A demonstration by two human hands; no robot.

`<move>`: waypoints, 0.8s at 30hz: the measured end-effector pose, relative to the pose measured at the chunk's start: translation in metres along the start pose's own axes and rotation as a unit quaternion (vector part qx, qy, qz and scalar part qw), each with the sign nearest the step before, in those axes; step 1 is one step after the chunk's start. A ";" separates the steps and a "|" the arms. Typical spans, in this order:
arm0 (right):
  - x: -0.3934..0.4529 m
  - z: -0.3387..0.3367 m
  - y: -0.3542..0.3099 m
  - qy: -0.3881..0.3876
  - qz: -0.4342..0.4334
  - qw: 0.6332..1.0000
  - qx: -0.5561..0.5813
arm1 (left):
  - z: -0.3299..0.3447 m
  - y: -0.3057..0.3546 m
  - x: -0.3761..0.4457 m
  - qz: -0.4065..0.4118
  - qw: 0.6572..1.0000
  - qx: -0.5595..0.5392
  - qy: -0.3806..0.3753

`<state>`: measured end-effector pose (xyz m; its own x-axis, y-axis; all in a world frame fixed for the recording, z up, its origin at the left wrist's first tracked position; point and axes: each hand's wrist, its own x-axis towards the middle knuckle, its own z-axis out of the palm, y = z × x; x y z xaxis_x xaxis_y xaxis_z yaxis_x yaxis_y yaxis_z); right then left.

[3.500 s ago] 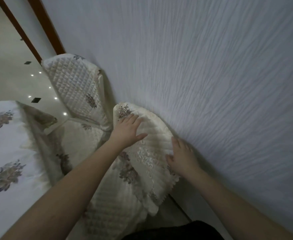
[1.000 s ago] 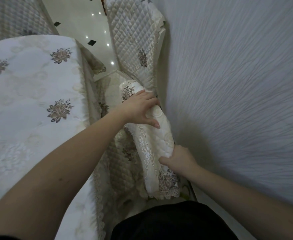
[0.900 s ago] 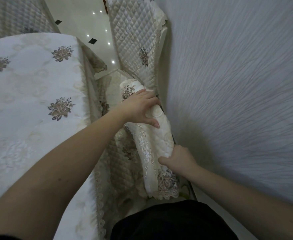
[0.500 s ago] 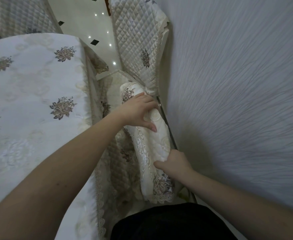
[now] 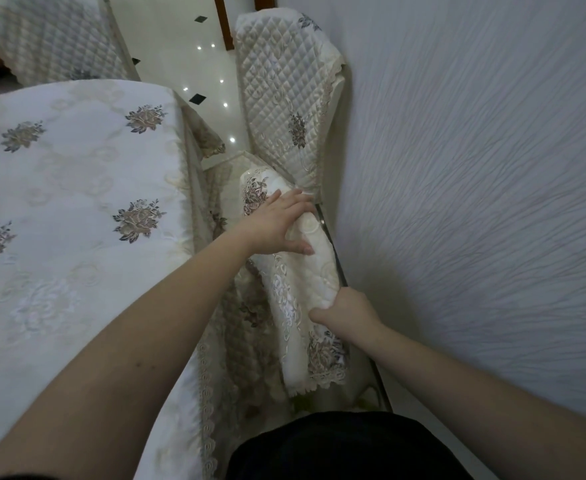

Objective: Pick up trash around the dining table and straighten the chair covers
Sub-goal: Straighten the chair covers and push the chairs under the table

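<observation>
Nearest the viewer, below the chair cover: dark clothing (image 5: 336, 445) across the bottom edge, both forearms reaching forward from it.
Right hand (image 5: 348, 315): at the near end of the chair cover (image 5: 302, 292), fingers curled round its edge, thumb pressed on the embroidered face; likely anchoring that end so the fabric can be drawn taut.
Chair cover: cream quilted cloth with lace trim, draped over the top of a chair back, close beside the wall (image 5: 475, 202); a dark metal frame edge (image 5: 335, 258) showing between cover and wall, suggesting the cloth sits a little off toward the table side.
Left hand (image 5: 281, 225): on the far end of the chair cover, palm down, fingers wrapped over the top toward the wall, thumb spread along the near face; gripping the padded ridge, probably to slide or seat it squarely.
Left of the chair cover: surface (image 5: 59, 209) under a white floral cloth, its lace hem hanging beside the seat.
Beyond the chair cover: second covered chair (image 5: 281, 98), upright against the wall, quilting smooth.
Farther off: third quilted chair back (image 5: 52, 46) and glossy tiled floor (image 5: 177, 39).
Trash: none visible anywhere round the chair cover.
</observation>
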<state>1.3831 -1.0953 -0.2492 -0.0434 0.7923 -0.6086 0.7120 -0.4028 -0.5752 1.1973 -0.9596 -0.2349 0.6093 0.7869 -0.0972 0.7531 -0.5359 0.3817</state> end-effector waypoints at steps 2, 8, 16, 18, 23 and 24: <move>-0.002 0.002 0.003 -0.009 -0.006 1.000 -0.022 | 0.000 0.005 -0.003 -0.020 1.000 -0.010 0.000; 0.001 -0.012 0.010 -0.098 -0.051 0.993 -0.030 | 0.016 0.034 -0.006 -0.099 0.992 -0.013 0.074; 0.027 -0.101 -0.015 -0.144 -0.047 0.970 0.187 | 0.053 0.083 -0.034 -0.195 0.963 -0.100 0.159; 0.049 -0.106 -0.030 -0.060 -0.056 0.976 0.200 | 0.062 0.103 -0.040 -0.225 0.947 -0.151 0.173; 0.093 -0.089 -0.078 -0.037 -0.132 0.981 0.140 | 0.095 0.163 -0.048 -0.303 0.924 -0.143 0.186; 0.099 -0.083 -0.087 -0.050 -0.144 0.982 0.112 | 0.101 0.169 -0.048 -0.323 0.914 -0.147 0.196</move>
<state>1.3747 -0.9440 -0.2143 -0.2976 0.8435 -0.4471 0.4876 -0.2684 -0.8308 1.3204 -1.1188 -0.2587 -0.1171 0.9903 -0.0748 0.7897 0.1386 0.5976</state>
